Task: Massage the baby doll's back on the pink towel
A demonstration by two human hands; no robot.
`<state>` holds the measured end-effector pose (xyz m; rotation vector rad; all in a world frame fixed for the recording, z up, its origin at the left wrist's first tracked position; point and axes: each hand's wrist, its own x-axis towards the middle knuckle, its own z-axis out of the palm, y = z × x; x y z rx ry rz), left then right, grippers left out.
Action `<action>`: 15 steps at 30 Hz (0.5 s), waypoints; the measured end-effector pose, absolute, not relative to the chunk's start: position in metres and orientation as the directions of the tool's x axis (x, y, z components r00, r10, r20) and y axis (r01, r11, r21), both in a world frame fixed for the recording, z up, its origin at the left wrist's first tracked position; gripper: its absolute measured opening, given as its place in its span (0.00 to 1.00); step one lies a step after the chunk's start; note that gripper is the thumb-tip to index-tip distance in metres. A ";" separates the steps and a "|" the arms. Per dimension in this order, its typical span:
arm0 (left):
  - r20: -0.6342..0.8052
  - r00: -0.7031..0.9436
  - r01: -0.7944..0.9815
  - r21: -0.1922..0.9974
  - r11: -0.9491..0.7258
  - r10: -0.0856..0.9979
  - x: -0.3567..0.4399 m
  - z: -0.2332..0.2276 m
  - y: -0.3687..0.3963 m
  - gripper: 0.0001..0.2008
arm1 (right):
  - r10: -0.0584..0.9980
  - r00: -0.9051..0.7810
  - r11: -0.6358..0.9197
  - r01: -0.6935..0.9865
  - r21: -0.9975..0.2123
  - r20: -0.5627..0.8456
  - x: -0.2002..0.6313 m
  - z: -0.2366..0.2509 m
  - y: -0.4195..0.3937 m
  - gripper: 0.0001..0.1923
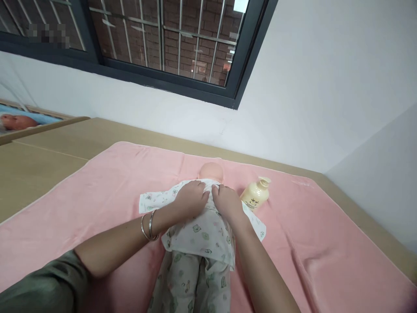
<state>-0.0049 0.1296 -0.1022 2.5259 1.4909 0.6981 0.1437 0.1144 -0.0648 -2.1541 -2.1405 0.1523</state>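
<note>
While doll [202, 217] lies beneath | left hand [191, 199], right hand [228, 202] seemingly flat on shirt [205, 232]

Both hands flat on chest of bald baby doll [210, 173] in white printed cotton outfit, lying face up on pink fleece blanket [97, 191]. Left hand [192, 199], two metal bangles [149, 226] on wrist; right hand [228, 202] beside it, fingers [217, 190] near collar. Cream plastic pump bottle [256, 194] lies just right of doll.

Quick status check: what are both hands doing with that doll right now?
Left hand and right hand both flat on baby doll's printed top, near collar. Doll lies on pink towel. Lotion bottle beside it, not in the way.
</note>
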 end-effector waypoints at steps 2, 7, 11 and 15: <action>0.303 0.346 0.794 0.409 -0.449 0.888 -0.005 -0.107 0.139 0.16 | 0.997 -0.075 0.077 0.994 -0.076 0.036 0.133 -0.064 0.104 0.22; 0.331 0.332 0.801 0.396 -0.449 0.883 -0.003 -0.120 0.146 0.15 | 0.986 -0.105 0.116 0.990 -0.079 0.128 0.119 -0.066 0.093 0.18; 0.360 0.308 0.794 0.413 -0.446 0.881 -0.002 -0.123 0.142 0.17 | 0.996 0.047 -0.029 0.976 -0.217 0.078 0.131 -0.067 0.105 0.17; 0.374 0.278 0.787 0.439 -0.432 0.885 0.000 -0.122 0.139 0.17 | 0.995 0.095 -0.088 0.959 -0.270 0.015 0.140 -0.065 0.113 0.20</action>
